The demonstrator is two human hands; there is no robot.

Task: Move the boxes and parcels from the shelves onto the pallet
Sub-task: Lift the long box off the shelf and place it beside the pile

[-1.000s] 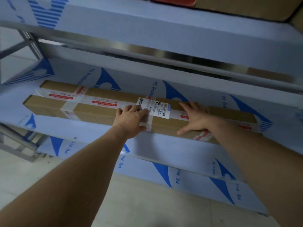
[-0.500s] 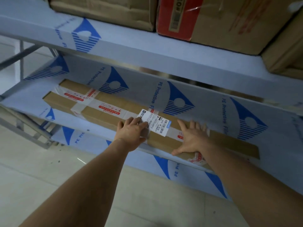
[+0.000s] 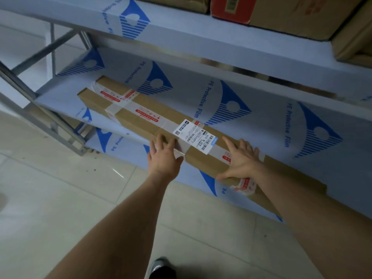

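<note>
Cardboard fills the middle of the frame: a long, flat box (image 3: 153, 117) lies on the middle shelf (image 3: 261, 125), running diagonally from the upper left toward the lower right, its near long edge at the shelf's front lip. Strips of clear and red-printed tape cross its top, and a white shipping label (image 3: 196, 136) with barcodes sits near the centre of its length. The left hand (image 3: 164, 156), just below the centre of the frame, rests on the box's near edge beside the label, its fingers (image 3: 161, 140) laid fairly straight over the top face and the thumb at the front side; they are not clenched, and a full grasp cannot be made out. The right hand (image 3: 240, 160), to the right of the label, presses flat on the box top with fingers spread and the thumb pointing down along the front face, likewise released rather than curled round the cardboard. Both bare forearms reach in from the bottom corners of the frame. The shelves are covered in pale blue protective film with dark blue printed shapes. On the upper shelf (image 3: 201, 35), at the top right, stand a red carton (image 3: 231, 9) and brown cartons (image 3: 291, 15). A lower shelf (image 3: 124, 141) shows beneath the box. Pale floor tiles (image 3: 60, 198) fill the lower left, and a shoe (image 3: 159, 266) shows at the bottom edge.
</note>
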